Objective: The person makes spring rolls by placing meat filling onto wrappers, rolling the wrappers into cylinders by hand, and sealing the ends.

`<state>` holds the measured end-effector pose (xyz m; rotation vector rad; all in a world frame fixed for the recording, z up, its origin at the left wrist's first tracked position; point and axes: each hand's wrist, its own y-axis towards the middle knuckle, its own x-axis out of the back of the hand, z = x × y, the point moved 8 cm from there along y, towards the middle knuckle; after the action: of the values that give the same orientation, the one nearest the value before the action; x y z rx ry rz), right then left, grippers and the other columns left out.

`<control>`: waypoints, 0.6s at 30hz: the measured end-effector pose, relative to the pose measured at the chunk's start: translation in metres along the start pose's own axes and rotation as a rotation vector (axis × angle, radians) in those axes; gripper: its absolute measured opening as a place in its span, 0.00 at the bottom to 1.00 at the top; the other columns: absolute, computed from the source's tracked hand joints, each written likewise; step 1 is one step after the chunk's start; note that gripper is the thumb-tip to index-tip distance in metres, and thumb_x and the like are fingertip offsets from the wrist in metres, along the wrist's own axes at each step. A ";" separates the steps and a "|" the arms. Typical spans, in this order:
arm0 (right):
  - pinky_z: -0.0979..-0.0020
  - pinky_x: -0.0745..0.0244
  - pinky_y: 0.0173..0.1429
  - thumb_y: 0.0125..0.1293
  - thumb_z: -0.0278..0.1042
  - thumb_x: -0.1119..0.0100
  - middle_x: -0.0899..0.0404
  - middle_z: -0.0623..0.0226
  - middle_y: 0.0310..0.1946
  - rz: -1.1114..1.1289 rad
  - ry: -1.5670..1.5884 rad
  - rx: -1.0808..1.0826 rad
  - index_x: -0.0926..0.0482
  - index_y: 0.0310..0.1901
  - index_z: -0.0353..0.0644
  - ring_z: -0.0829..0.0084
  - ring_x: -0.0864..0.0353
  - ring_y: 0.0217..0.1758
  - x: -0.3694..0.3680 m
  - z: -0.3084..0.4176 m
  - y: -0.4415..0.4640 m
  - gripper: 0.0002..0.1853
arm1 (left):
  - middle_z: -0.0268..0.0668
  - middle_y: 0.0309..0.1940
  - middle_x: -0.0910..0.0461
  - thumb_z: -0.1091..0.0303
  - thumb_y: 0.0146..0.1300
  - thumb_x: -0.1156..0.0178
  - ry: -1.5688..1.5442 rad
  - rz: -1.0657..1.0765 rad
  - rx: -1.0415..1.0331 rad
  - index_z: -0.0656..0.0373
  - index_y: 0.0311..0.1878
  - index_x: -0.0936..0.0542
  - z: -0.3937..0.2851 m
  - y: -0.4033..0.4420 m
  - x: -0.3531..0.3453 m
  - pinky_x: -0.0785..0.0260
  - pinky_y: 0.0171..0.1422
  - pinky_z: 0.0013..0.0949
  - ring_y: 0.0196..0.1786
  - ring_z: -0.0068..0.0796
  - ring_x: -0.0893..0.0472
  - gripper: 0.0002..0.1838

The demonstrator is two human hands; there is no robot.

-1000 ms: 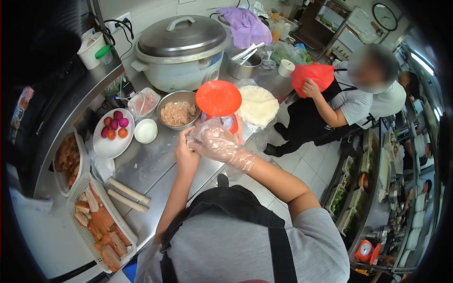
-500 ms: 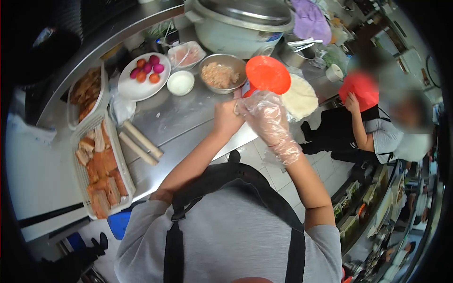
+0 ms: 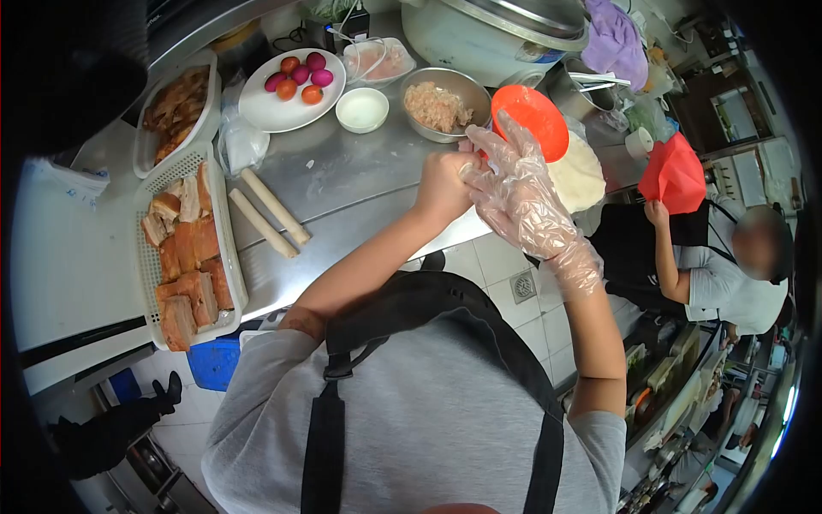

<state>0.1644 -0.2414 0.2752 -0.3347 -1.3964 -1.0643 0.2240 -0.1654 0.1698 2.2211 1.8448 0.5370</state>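
My bare left hand (image 3: 447, 182) is closed, its fingers pressed against the thumb side of my right hand and pinching the clear plastic glove (image 3: 572, 257) there. My right hand (image 3: 524, 190) wears that glove, loose and wrinkled, with its fingers stretched apart. Just beyond my hands is a red plastic dish (image 3: 539, 120); my right fingertips overlap its near edge in view. Behind it to the left stands a metal bowl (image 3: 479, 96) of pinkish shredded food. A pale sheet, like dough (image 3: 578, 178), lies to the right of the dish.
Left on the steel counter (image 3: 351, 184) are two rolling pins (image 3: 267, 224), a white plate (image 3: 257, 107) of red and purple eggs, a small white bowl (image 3: 361, 111), and a basket (image 3: 236, 291) of pork slabs. A large pot (image 3: 462, 56) stands behind. At right a person (image 3: 715, 257) holds red material.
My right fingers have spread out from a bunched pose, while my left hand stays against the glove. The view has shifted, so the counter items appear farther right and higher.
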 end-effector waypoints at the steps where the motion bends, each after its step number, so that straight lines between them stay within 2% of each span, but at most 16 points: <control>1: 0.43 0.39 0.76 0.51 0.31 0.31 0.26 0.57 0.64 0.038 -0.007 -0.001 0.12 0.37 0.40 0.40 0.38 0.76 0.002 0.001 0.002 0.11 | 0.48 0.24 0.16 0.74 0.45 0.25 0.010 0.011 -0.009 0.63 0.28 0.14 -0.001 0.000 -0.001 0.24 0.35 0.39 0.30 0.46 0.13 0.07; 4: 0.43 0.39 0.76 0.50 0.32 0.32 0.25 0.58 0.62 0.152 -0.109 -0.012 0.13 0.37 0.41 0.45 0.36 0.75 -0.001 0.002 0.008 0.11 | 0.47 0.24 0.16 0.76 0.46 0.27 -0.058 0.044 -0.111 0.64 0.28 0.15 -0.004 -0.005 -0.010 0.25 0.35 0.38 0.29 0.45 0.13 0.06; 7: 0.45 0.36 0.73 0.51 0.34 0.31 0.24 0.58 0.57 0.095 -0.128 0.044 0.15 0.33 0.41 0.48 0.32 0.71 0.000 -0.004 0.010 0.09 | 0.46 0.24 0.16 0.75 0.48 0.28 -0.095 0.035 -0.176 0.63 0.28 0.15 -0.012 -0.007 -0.014 0.25 0.35 0.39 0.27 0.44 0.15 0.05; 10: 0.48 0.33 0.69 0.51 0.36 0.30 0.23 0.60 0.53 -0.011 0.017 -0.112 0.17 0.33 0.42 0.49 0.28 0.66 0.020 -0.006 0.008 0.09 | 0.40 0.22 0.17 0.69 0.57 0.29 -0.060 0.127 0.052 0.64 0.29 0.17 -0.008 -0.007 -0.014 0.28 0.34 0.34 0.27 0.22 0.20 0.08; 13: 0.49 0.31 0.66 0.51 0.36 0.28 0.22 0.61 0.50 -0.099 -0.043 -0.119 0.18 0.35 0.43 0.48 0.25 0.64 0.022 -0.005 0.005 0.12 | 0.39 0.22 0.18 0.68 0.60 0.30 -0.066 0.077 -0.104 0.63 0.30 0.16 -0.016 -0.007 -0.011 0.29 0.34 0.34 0.27 0.18 0.24 0.08; 14: 0.48 0.31 0.66 0.50 0.34 0.26 0.22 0.61 0.50 -0.092 0.038 -0.098 0.18 0.38 0.43 0.47 0.25 0.64 0.018 -0.008 0.002 0.14 | 0.39 0.22 0.18 0.69 0.60 0.30 -0.063 0.085 -0.106 0.63 0.30 0.16 -0.016 -0.008 -0.011 0.29 0.34 0.33 0.28 0.18 0.23 0.08; 18: 0.47 0.32 0.69 0.52 0.31 0.26 0.22 0.61 0.52 -0.076 0.053 -0.069 0.17 0.36 0.43 0.44 0.27 0.66 0.020 -0.007 0.000 0.11 | 0.40 0.23 0.17 0.71 0.58 0.29 -0.128 0.099 -0.118 0.64 0.32 0.15 -0.026 -0.007 -0.012 0.28 0.35 0.33 0.29 0.17 0.22 0.07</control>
<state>0.1649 -0.2545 0.2914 -0.3037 -1.3363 -1.1774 0.2050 -0.1774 0.1891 2.2222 1.6062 0.4950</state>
